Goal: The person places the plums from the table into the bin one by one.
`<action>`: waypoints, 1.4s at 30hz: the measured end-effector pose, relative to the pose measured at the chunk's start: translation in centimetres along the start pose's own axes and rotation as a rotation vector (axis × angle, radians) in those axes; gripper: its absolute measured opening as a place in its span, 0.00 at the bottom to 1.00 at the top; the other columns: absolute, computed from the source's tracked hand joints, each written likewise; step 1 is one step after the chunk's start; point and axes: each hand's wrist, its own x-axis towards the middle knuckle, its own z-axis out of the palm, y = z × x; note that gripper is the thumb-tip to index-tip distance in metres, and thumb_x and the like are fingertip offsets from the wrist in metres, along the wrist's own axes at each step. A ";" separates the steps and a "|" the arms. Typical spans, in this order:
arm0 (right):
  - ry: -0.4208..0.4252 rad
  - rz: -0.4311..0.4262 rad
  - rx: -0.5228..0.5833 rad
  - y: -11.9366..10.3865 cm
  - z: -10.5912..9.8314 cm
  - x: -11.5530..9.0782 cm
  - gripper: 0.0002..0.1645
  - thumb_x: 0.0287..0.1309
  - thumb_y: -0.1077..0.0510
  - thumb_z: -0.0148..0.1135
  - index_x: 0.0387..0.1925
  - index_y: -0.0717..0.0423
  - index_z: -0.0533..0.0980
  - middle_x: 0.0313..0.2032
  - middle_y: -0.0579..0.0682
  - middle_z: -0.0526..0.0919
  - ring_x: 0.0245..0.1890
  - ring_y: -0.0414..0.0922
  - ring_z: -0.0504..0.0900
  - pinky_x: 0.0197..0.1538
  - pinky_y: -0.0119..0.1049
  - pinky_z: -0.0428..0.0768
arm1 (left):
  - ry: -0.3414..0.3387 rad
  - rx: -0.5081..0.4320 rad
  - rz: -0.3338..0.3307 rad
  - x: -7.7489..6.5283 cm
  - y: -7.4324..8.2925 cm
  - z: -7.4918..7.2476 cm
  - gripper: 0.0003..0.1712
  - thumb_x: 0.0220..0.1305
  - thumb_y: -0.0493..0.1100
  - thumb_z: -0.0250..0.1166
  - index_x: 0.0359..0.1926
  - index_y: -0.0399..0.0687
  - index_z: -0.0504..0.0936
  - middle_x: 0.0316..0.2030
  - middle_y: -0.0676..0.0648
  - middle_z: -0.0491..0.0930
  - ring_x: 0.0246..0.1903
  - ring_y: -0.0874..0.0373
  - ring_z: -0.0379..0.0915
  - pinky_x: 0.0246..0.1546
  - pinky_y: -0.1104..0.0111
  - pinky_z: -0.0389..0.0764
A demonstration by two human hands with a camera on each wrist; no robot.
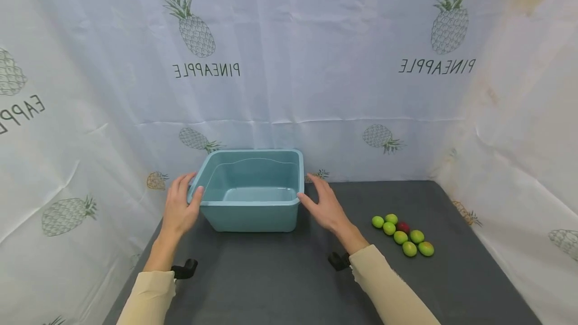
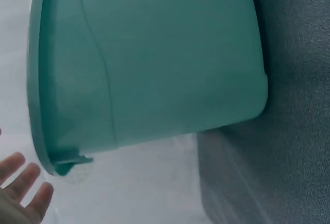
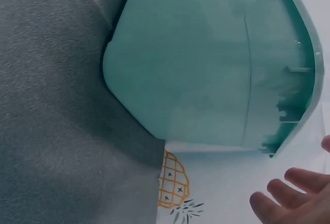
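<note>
A blue-green plastic basin (image 1: 253, 217) with a rounded rectangular rim stands upright at the back of the dark table, its inside bare. At its left rim is my left hand (image 1: 180, 207), fingers spread and thumb apart, overlapping the rim's edge in the head view. On the other side my right hand (image 1: 326, 207) has its thumb tip right at the front right corner, the fingers reaching along the side. Both wrist views show the basin's outer wall (image 2: 175, 64) with loosely extended fingers (image 3: 286, 198) beside the rim. Neither hand is curled round the basin.
Several small round green fruits (image 1: 409, 249) and one dark red fruit (image 1: 403, 227) lie on the dark tabletop (image 1: 271, 280) to the right of my right hand. White pineapple-printed cloth (image 1: 316, 64) hangs behind the basin and along both sides of the table.
</note>
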 end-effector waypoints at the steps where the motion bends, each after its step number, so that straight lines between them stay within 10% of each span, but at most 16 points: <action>1: -0.002 0.003 0.029 0.0 0.1 0.4 0.45 0.70 0.34 0.55 0.79 0.49 0.57 0.77 0.58 0.55 0.76 0.61 0.54 0.68 0.69 0.56 | -0.011 -0.011 -0.016 0.2 -0.3 0.0 0.27 0.75 0.44 0.56 0.69 0.36 0.69 0.66 0.29 0.64 0.64 0.28 0.59 0.59 0.33 0.59; 14: -0.050 0.093 0.304 0.4 0.6 4.2 0.41 0.71 0.37 0.57 0.78 0.45 0.58 0.75 0.58 0.61 0.72 0.58 0.64 0.65 0.63 0.67 | -0.279 -0.122 -0.298 2.7 -2.2 0.1 0.33 0.81 0.53 0.46 0.78 0.42 0.56 0.74 0.27 0.48 0.69 0.27 0.53 0.63 0.33 0.58; 23: -0.130 0.165 0.464 1.0 1.4 4.8 0.40 0.73 0.43 0.57 0.79 0.45 0.56 0.76 0.59 0.57 0.73 0.60 0.61 0.64 0.65 0.67 | -0.418 -0.444 -0.540 3.3 -4.3 0.9 0.35 0.83 0.54 0.39 0.82 0.47 0.44 0.77 0.28 0.42 0.74 0.29 0.44 0.68 0.37 0.53; 29: -0.123 0.197 0.578 1.5 1.9 5.2 0.37 0.74 0.47 0.58 0.78 0.42 0.57 0.75 0.58 0.59 0.73 0.59 0.62 0.63 0.65 0.69 | -0.485 -0.653 -0.607 3.2 -4.8 0.8 0.33 0.84 0.52 0.36 0.82 0.52 0.41 0.79 0.33 0.35 0.75 0.31 0.45 0.66 0.42 0.61; 42: -0.200 0.187 0.608 1.2 0.1 4.2 0.38 0.76 0.53 0.54 0.80 0.50 0.52 0.76 0.64 0.55 0.74 0.62 0.60 0.62 0.62 0.71 | -0.530 -0.709 -0.627 2.5 -4.7 0.4 0.33 0.84 0.48 0.39 0.82 0.55 0.40 0.80 0.39 0.32 0.75 0.34 0.44 0.64 0.42 0.61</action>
